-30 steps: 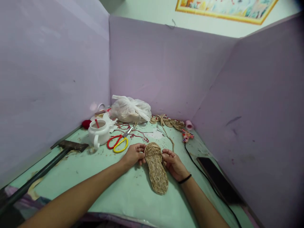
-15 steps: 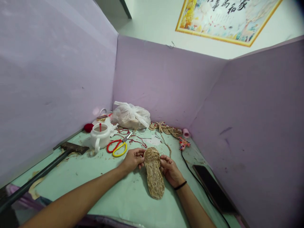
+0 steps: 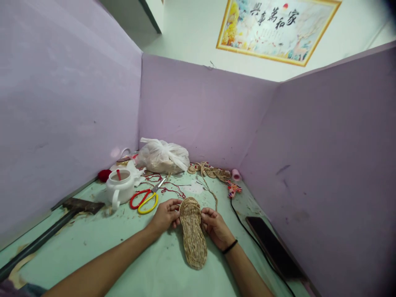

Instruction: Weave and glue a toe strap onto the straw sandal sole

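A woven straw sole point(image 3: 192, 234) lies flat on the pale green table point(image 3: 148, 264), its toe end pointing away from me. My left hand point(image 3: 164, 214) grips the sole's left edge near the toe with curled fingers. My right hand point(image 3: 214, 224), a black band on its wrist, pinches the right edge opposite. A thin straw cord point(image 3: 210, 190) runs from the toe end back to a heap of straw rope point(image 3: 213, 171) by the rear wall.
Red-and-yellow scissors point(image 3: 144, 199), a white teapot-like pot point(image 3: 120, 188), a tied plastic bag point(image 3: 162, 156) and red thread lie at the back left. A hammer point(image 3: 46, 235) lies at left. A dark phone point(image 3: 271, 252) with a black cable point(image 3: 247, 233) lies at right. Purple partition walls enclose the table.
The camera has tilted up and shifted, showing more of the wall picture. Both hands stay on the sole's toe end with almost no movement.
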Demonstrator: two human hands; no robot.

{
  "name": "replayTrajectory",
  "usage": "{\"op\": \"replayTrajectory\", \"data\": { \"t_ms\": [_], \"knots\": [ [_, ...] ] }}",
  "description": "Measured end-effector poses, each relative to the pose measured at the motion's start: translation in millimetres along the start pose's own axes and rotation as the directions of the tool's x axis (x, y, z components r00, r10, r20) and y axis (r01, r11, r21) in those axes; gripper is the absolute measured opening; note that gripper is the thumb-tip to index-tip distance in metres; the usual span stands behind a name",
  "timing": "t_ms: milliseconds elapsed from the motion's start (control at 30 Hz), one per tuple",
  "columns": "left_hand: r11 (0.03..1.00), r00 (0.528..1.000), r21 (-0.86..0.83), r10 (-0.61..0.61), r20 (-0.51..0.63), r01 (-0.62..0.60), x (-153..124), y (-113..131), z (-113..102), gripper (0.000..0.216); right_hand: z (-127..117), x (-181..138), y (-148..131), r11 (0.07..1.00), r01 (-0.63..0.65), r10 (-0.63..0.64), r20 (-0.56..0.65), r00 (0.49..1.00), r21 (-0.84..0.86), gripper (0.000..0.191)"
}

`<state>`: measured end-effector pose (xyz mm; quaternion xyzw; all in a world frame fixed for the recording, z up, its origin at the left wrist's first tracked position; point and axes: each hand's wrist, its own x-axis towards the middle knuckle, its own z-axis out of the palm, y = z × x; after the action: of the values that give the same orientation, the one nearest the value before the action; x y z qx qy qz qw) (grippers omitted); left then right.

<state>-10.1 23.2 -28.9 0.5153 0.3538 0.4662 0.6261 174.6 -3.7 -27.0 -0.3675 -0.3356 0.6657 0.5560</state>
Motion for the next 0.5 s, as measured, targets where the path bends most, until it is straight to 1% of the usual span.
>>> {"op": "replayTrajectory", "data": {
  "t_ms": [200,367,500],
  "knots": [
    [0.999,0.999,0.017,-0.035,0.005,0.035,7,-2,-3,0.037,-1,3,2,1.0,0.008,-0.008,0.011,1.0,0.015,0.031],
    [0.999,0.998,0.021,-0.051,0.026,0.05,12,-2,-5,0.037,-2,6,4,0.999,0.024,-0.023,-0.007,1.0,0.041,0.032],
    [0.998,0.998,0.025,-0.062,0.019,0.062,17,0,-6,0.037,-2,10,3,0.998,0.023,-0.021,-0.017,1.0,0.062,0.031]
  ]
}}
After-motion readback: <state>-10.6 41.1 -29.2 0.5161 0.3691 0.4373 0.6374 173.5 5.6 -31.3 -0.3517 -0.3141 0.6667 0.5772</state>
